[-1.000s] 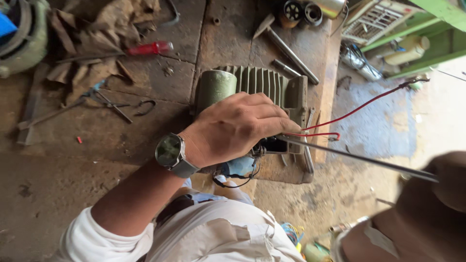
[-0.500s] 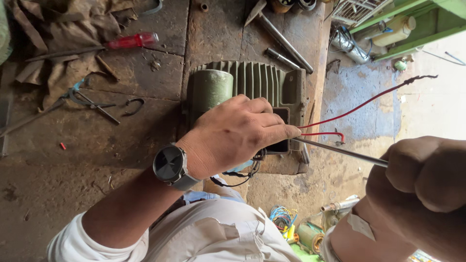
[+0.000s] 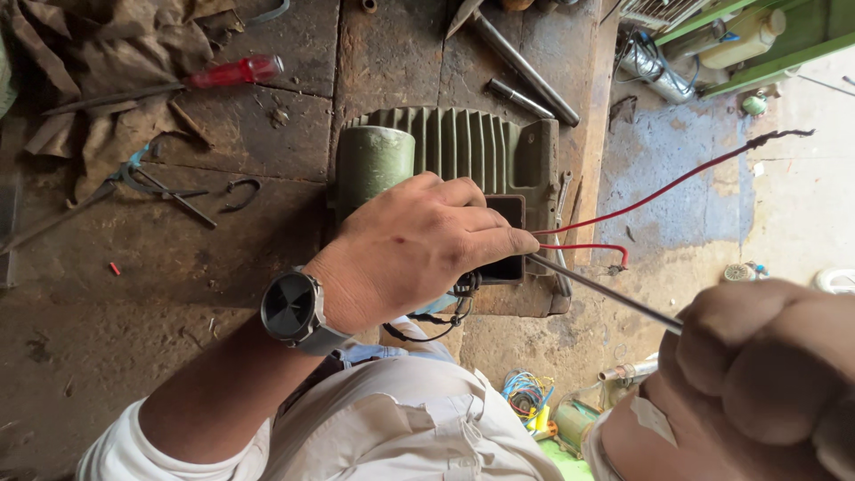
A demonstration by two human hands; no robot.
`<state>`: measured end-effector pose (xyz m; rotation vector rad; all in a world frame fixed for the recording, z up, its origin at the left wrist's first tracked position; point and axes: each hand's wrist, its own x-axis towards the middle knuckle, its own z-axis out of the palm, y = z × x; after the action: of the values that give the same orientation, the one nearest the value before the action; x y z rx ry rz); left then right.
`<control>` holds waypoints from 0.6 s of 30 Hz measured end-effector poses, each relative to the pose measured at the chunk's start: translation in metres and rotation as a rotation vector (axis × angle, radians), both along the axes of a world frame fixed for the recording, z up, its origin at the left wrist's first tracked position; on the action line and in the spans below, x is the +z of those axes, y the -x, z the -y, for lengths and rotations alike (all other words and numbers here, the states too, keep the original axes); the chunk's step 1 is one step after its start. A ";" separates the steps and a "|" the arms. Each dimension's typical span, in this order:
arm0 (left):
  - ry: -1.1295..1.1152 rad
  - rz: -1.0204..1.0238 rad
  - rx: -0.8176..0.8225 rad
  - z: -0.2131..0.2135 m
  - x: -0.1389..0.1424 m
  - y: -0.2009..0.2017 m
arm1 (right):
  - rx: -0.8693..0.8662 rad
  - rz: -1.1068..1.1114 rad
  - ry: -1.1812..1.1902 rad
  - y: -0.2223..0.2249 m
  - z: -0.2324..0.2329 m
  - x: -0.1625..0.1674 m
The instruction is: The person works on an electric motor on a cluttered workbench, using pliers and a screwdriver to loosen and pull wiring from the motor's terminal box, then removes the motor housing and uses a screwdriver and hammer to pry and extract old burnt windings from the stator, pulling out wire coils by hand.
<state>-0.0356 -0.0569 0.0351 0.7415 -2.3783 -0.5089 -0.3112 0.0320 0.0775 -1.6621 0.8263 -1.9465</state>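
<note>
Right hand (image 3: 766, 374) nearer, left hand (image 3: 419, 245) on motor (image 3: 463, 151)

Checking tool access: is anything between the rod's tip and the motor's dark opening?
Nothing separate blocks it. The rod runs from the right hand to the opening, where the left hand covers its tip.

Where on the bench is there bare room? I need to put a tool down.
Bare wood lies left of the green motor, below the pliers and red screwdriver. The far edge by the metal rods is crowded, and the left hand covers the motor's front.
</note>
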 end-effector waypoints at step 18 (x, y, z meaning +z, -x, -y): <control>-0.057 -0.363 0.336 -0.002 -0.001 -0.013 | 0.394 0.028 -0.297 0.038 0.048 0.036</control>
<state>-0.0230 -0.0545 0.0342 0.9621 -1.8654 -0.5180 -0.3492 -0.0160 0.1137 -1.4841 0.6775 -1.4963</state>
